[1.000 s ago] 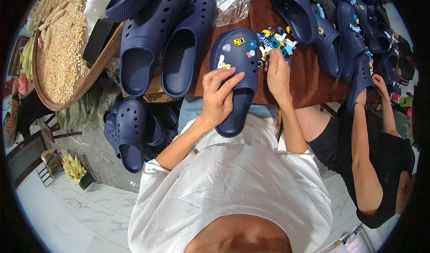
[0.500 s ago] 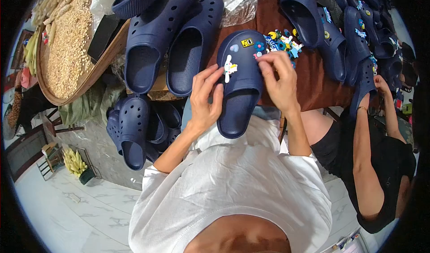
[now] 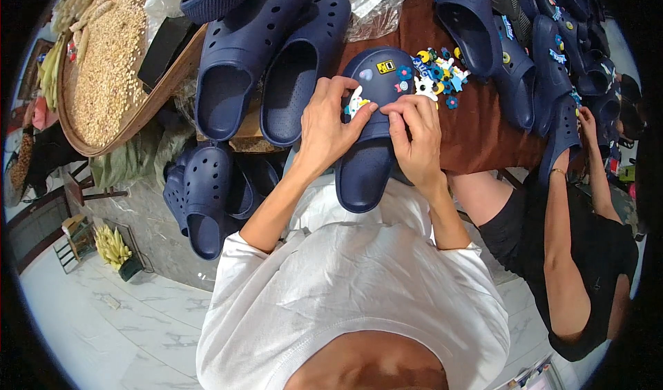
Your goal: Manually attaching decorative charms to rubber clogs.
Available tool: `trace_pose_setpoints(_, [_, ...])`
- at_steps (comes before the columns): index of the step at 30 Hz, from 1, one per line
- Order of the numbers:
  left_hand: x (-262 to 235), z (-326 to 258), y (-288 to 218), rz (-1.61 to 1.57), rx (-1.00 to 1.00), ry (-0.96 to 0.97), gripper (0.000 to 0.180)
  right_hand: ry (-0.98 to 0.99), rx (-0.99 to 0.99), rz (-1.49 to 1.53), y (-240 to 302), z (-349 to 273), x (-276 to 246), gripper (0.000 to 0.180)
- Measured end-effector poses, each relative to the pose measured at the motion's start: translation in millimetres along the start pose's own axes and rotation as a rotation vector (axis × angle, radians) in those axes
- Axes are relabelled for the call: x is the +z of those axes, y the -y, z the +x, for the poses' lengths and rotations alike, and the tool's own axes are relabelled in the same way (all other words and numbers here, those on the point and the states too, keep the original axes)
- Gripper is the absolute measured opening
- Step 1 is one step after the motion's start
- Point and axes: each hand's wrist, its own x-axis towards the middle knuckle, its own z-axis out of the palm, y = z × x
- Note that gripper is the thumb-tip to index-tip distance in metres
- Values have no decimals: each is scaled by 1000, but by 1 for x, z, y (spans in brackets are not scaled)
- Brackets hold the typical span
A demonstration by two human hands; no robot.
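Note:
A navy clog [image 3: 369, 166] lies toe-away on the brown table [image 3: 483, 134] in front of me. My left hand [image 3: 328, 128] grips its left side, thumb and fingers over the strap area by a white-and-blue charm [image 3: 355, 103]. My right hand [image 3: 414, 138] presses its fingertips onto the clog's upper beside the left thumb. The toe carries a yellow square charm [image 3: 385, 66], a pale heart charm [image 3: 366, 74] and a small round one. A pile of loose colourful charms [image 3: 440, 76] lies just right of the toe.
Two more navy clogs [image 3: 266, 65] lie to the left, others hang below the table edge [image 3: 207, 197]. A row of clogs [image 3: 525, 52] runs along the right, where a person in black [image 3: 580, 245] handles one. A round woven tray of grain [image 3: 103, 65] sits far left.
Both hands have closed in on the clog's upper; the right hand came off the charm pile and now meets the left thumb by the white-and-blue charm.

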Motion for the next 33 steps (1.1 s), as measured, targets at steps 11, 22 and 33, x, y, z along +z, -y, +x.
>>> trace_pose_setpoints(11, [3,-4,1,-179,-87,6,38,-55,22,57,0,-5,4,10])
trace_pose_setpoints(22, [5,-23,3,-108,39,-58,28,-208,15,182,-12,-18,19,15])
trace_pose_setpoints(33, [14,-23,4,-250,-22,-130,26,-312,65,264,-11,-24,32,22])
